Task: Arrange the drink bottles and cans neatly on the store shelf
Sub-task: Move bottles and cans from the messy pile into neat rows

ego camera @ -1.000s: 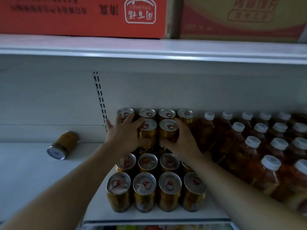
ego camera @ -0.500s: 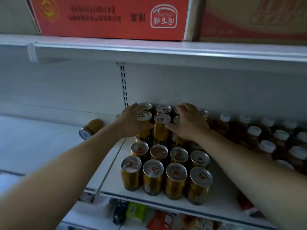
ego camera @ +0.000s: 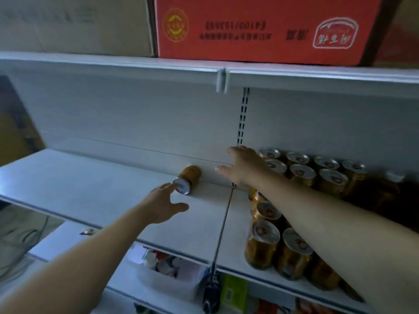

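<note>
From the head camera, a lone gold can [ego camera: 189, 179] lies on its side on the white shelf [ego camera: 90, 177], its base end toward the camera and its far end against the back wall. The left hand [ego camera: 162, 206] is spread and empty, fingertips [ego camera: 169, 185] just at the can's silver rim; whether they touch it is unclear. The right hand [ego camera: 243, 168] is also unclenched and holds nothing, fingers splayed just right of the fallen can, near the back wall. Behind and below its forearm stand the upright gold cans [ego camera: 301, 173] in rows. A red carton [ego camera: 260, 28] sits on the shelf above.
</note>
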{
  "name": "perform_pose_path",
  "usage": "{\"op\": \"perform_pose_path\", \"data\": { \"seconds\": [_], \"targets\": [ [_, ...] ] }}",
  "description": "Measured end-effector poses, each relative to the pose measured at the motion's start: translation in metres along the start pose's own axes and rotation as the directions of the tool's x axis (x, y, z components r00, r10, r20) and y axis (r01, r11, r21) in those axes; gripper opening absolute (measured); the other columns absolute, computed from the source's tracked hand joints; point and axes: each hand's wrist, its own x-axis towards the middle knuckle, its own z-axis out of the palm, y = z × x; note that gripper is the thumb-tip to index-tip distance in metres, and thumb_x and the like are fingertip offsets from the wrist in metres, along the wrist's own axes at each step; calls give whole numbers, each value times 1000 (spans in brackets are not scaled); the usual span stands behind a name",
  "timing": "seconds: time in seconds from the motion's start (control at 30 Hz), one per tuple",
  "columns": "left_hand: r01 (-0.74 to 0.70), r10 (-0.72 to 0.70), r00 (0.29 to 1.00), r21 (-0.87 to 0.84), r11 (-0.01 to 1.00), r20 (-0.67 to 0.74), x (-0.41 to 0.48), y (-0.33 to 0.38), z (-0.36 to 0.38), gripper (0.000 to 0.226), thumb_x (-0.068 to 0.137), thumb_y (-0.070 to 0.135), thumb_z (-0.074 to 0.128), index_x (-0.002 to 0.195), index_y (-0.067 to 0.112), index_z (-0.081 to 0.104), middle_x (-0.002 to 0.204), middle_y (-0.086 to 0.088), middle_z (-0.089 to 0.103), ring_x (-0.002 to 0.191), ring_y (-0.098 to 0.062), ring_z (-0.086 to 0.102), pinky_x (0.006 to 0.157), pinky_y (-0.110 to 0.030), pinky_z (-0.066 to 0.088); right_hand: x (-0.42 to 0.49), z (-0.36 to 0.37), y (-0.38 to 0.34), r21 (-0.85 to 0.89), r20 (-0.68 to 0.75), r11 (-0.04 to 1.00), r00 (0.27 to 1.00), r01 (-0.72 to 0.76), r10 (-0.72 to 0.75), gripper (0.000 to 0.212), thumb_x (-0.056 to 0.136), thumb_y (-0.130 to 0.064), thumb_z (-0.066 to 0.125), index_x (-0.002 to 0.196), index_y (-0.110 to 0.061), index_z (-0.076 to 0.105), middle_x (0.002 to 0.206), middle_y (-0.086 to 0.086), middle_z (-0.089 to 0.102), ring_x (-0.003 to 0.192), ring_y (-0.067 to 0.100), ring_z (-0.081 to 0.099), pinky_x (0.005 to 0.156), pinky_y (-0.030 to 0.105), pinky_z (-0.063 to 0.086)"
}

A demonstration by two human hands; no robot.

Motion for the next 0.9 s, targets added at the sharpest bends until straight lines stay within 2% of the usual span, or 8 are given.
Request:
{"op": "perform_pose_path", "data": {
  "seconds": [0.1,0.3,0.43,0.57,0.63,0.73,0.83,0.9],
  "targets": [
    [14,-15,999,17,1000,38,8,-47,-4,84,84,55,60,151,22,22,158,-3,22,144,-22,21,117,-35,20,14,36,-38,48,56,995,995,-84,81,79,87,-62,54,146,-14,35,150,10,37,137,29,36,108,38,35],
    [45,-50,993,46,998,110,26,-103,8,85,82,63,57,149,23,25,156,-3,26,142,-24,25,114,-46,25,29,91,-72,192,184,942,953,-277,242,76,85,-60,57,145,-17,37,147,11,41,132,30,42,100,36,39],
    [36,-37,997,10,999,61,47,-105,17,80,83,59,57,147,20,30,154,-5,31,141,-24,28,114,-42,26,54,109,-77,296,234,870,913,-395,335,74,86,-54,60,142,-11,39,144,13,45,129,30,46,95,32,39],
    [47,-46,999,-19,999,18,68,-93,21,79,82,59,59,147,22,31,153,-2,34,139,-23,31,112,-44,28,89,127,-74,438,292,746,864,-502,409,70,84,-51,63,136,-9,42,135,13,53,117,30,54,88,31,42],
    [81,-82,996,20,996,23,73,-90,23,80,82,63,56,147,25,29,154,0,29,142,-21,24,114,-47,22,106,134,-73,525,314,650,835,-549,452,72,82,-56,63,132,-7,46,130,14,56,111,31,58,87,33,47],
    [94,-100,994,130,987,34,72,-89,29,81,82,70,48,147,28,25,155,2,23,145,-20,14,113,-49,12,126,148,-77,602,366,525,792,-602,488,82,80,-63,61,136,-6,45,131,13,57,112,33,59,93,37,48],
    [69,-77,996,198,978,34,66,-91,39,78,84,71,42,148,29,24,158,-1,13,147,-23,4,115,-52,2,134,159,-83,585,336,540,787,-605,517,75,79,-59,67,130,-6,52,125,13,61,109,31,61,83,29,45],
    [62,-66,998,200,978,16,60,-90,44,76,86,70,38,148,30,23,160,-1,9,147,-25,-1,116,-53,-2,131,160,-85,597,341,530,789,-602,512,71,76,-52,70,128,-7,51,119,12,62,102,30,62,82,31,50]
  ]
}}
